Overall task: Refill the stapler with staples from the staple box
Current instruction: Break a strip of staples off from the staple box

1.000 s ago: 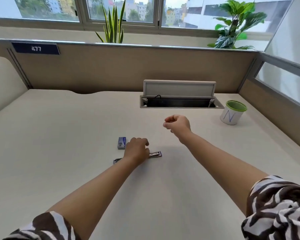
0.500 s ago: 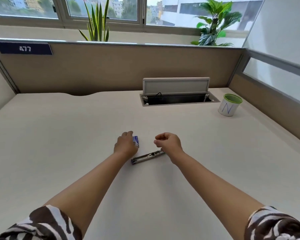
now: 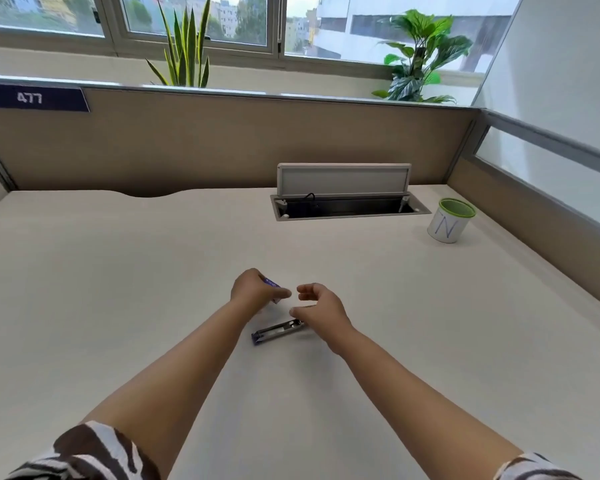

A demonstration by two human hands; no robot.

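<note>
Purple box (image 3: 270, 283) is pinched in the left hand (image 3: 253, 292), above the desk (image 3: 118, 289); right hand (image 3: 321, 306) is half-open, empty. Stapler (image 3: 277, 331) lies open below. Staples could get spilled if it's yanked open tilted.

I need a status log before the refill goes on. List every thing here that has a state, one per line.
stapler: lying flat on the desk, opened, metal channel showing
staple box: lifted off the desk, held in the left hand
left hand: closed around the staple box
right hand: open, fingers curled, empty, beside the box
cable hatch: lid raised
cup: upright, contents not visible
</note>
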